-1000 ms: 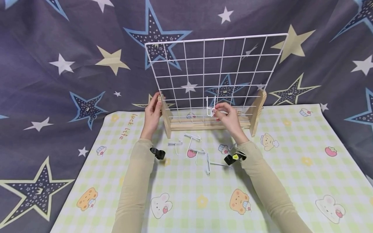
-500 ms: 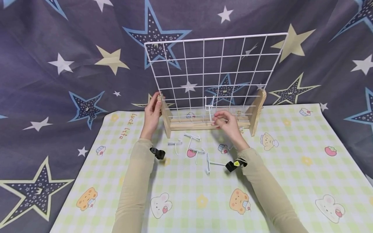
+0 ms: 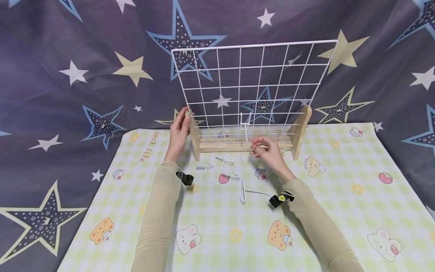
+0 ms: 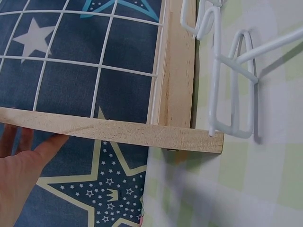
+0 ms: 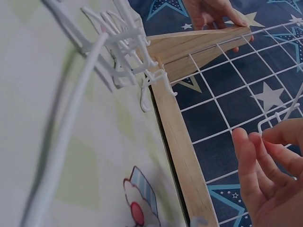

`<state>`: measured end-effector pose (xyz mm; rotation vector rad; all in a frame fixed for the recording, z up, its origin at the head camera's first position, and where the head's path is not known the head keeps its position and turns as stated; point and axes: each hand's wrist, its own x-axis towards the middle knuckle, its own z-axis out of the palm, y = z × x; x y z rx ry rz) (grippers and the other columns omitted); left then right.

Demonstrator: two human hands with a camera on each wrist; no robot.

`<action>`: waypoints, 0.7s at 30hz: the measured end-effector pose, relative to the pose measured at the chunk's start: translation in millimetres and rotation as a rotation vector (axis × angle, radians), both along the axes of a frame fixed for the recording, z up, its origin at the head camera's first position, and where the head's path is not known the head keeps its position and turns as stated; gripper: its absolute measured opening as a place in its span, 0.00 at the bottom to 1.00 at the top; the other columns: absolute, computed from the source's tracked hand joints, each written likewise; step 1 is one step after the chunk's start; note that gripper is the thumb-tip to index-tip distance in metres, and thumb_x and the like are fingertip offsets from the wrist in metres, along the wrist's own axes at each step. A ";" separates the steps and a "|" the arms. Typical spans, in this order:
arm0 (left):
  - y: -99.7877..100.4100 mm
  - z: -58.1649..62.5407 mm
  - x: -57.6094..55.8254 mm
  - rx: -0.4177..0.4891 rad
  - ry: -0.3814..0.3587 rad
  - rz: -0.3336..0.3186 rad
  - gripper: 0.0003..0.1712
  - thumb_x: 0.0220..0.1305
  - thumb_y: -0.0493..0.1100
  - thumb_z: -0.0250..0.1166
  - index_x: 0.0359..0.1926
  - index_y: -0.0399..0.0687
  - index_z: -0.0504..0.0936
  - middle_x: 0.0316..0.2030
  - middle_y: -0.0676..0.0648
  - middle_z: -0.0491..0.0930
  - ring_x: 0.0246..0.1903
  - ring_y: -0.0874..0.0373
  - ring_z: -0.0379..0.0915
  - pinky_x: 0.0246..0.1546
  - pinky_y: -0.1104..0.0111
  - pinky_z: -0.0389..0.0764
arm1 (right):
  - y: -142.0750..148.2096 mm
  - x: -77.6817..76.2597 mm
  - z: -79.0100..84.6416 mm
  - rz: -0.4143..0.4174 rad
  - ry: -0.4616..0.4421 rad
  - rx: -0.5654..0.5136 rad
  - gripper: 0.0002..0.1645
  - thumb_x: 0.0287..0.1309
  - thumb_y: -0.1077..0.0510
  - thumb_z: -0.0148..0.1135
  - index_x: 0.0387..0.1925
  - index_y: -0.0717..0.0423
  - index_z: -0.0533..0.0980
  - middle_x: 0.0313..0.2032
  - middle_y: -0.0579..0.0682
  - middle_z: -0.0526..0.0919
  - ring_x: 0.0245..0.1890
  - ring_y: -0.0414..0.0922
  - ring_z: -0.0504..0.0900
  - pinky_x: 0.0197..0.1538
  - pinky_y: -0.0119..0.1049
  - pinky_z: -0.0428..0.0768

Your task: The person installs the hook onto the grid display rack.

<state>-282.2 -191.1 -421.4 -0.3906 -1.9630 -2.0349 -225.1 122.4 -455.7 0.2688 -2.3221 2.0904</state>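
A white wire grid panel [image 3: 263,45] stands upright in a wooden stand [image 3: 221,147]. My left hand [image 3: 178,138] holds the stand's left end board [image 4: 118,132], thumb and fingertips at its edge. One white wire hook [image 3: 246,132] hangs on a low bar of the grid near the middle, its prong pointing down toward me. Just right of the prong tip is my right hand [image 3: 270,153], fingers loosely bent with thumb and index close together and nothing between them. In the right wrist view, its fingers [image 5: 277,130] overlap the hook.
Several loose white hooks lie on the table in front of the stand, among them a left hook [image 3: 204,166] and a near hook [image 3: 243,190]. A checked cloth [image 3: 234,211] covers the table. Behind the grid hangs a dark star-patterned curtain [image 3: 102,45].
The right hand pinched the hook at the grid, then drew back slightly down and right, away from it. The hook's prong now points down toward me. The left hand stays on the end board.
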 end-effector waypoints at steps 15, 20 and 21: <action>0.0 -2.3 -1.6 0.035 0.045 -0.026 0.27 0.74 0.42 0.51 0.70 0.40 0.63 0.59 0.28 0.69 0.52 0.46 0.72 0.50 0.56 0.78 | 12.2 13.0 3.6 0.096 0.043 0.079 0.12 0.61 0.70 0.59 0.45 0.74 0.74 0.39 0.68 0.80 0.33 0.59 0.84 0.40 0.49 0.83; 0.6 -0.4 -0.4 0.046 0.008 -0.029 0.27 0.74 0.40 0.49 0.71 0.40 0.62 0.60 0.30 0.69 0.51 0.55 0.73 0.55 0.50 0.74 | 18.3 14.1 -2.7 0.116 0.078 0.133 0.11 0.59 0.73 0.59 0.44 0.76 0.74 0.37 0.67 0.81 0.34 0.63 0.82 0.41 0.49 0.82; 0.3 0.6 0.4 0.051 0.000 -0.031 0.27 0.74 0.40 0.49 0.71 0.39 0.61 0.60 0.29 0.68 0.51 0.58 0.73 0.55 0.49 0.73 | 19.0 14.9 -2.3 0.125 0.083 0.135 0.11 0.59 0.74 0.59 0.44 0.77 0.73 0.37 0.68 0.81 0.34 0.64 0.82 0.42 0.50 0.82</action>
